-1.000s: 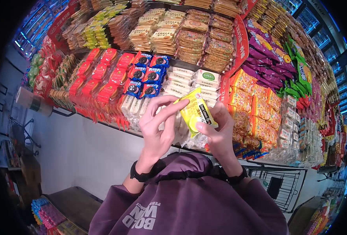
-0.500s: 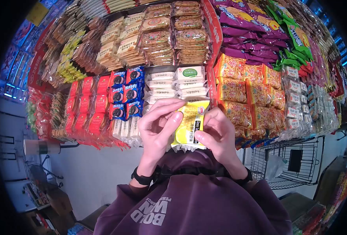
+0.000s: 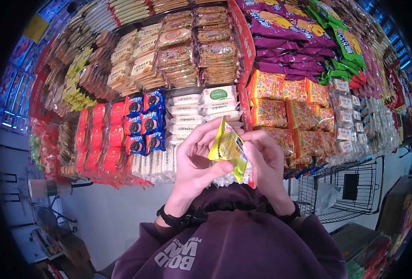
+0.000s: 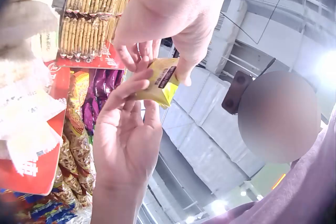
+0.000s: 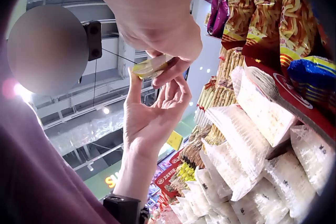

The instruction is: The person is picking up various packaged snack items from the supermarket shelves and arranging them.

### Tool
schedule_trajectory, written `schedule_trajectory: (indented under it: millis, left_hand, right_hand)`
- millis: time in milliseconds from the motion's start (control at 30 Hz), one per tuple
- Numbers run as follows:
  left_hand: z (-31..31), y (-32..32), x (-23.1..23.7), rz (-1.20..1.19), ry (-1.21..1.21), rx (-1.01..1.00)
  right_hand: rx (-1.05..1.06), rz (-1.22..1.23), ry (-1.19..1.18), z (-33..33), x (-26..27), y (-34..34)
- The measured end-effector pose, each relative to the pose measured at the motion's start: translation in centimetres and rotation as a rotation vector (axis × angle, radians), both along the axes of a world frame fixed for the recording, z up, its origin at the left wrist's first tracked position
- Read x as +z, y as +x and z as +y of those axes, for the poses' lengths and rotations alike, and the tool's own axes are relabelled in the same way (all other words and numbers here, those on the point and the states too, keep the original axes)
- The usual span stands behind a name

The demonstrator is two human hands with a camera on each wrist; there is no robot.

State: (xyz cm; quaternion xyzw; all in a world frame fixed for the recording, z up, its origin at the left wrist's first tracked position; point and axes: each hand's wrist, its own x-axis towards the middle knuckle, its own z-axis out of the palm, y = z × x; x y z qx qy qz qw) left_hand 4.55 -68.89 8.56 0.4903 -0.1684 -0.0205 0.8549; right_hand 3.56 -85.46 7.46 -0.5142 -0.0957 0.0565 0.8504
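A small yellow snack packet [image 3: 229,148] with a dark printed label is held between both hands, tilted with one corner up. My left hand [image 3: 197,156] pinches it from the left, thumb across its lower front. From the other side my right hand [image 3: 267,160] grips the packet's right edge between thumb and bent fingers. The left wrist view has the yellow packet [image 4: 164,83] between the left thumb and the right hand's fingers. In the right wrist view, the left thumb tip meets the near end of the packet [image 5: 149,67].
Just beyond the hands is a snack display with white wrapped packs [image 3: 187,116], blue cookie packs [image 3: 145,123], red packs [image 3: 107,139], orange bags [image 3: 271,109] and purple bags [image 3: 285,42]. A wire shopping cart [image 3: 336,190] stands at the right. A white roll [image 3: 50,188] hangs at the left.
The packet has turned from showing its printed front flat to an angled, corner-up pose. The left thumb has moved down across its front. The head view has shifted over the shelf.
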Motion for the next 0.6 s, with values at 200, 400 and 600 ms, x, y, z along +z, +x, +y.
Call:
schedule_trajectory:
  millis: [200, 400, 600]
  left_hand:
    - [0.8, -1.0, 0.8, 0.056, 0.246, 0.297]
    - [1.5, -1.5, 1.8, -0.187, 0.500, 0.459]
    - [2.3, -1.9, 2.1, -0.442, 0.701, 0.488]
  right_hand:
    - [-0.024, -0.320, -0.379, 0.9, -0.1, 0.5]
    - [0.006, -0.415, -0.575, 1.3, -0.2, 0.6]
    - [0.003, -0.335, -0.517, 1.9, -0.6, 0.0]
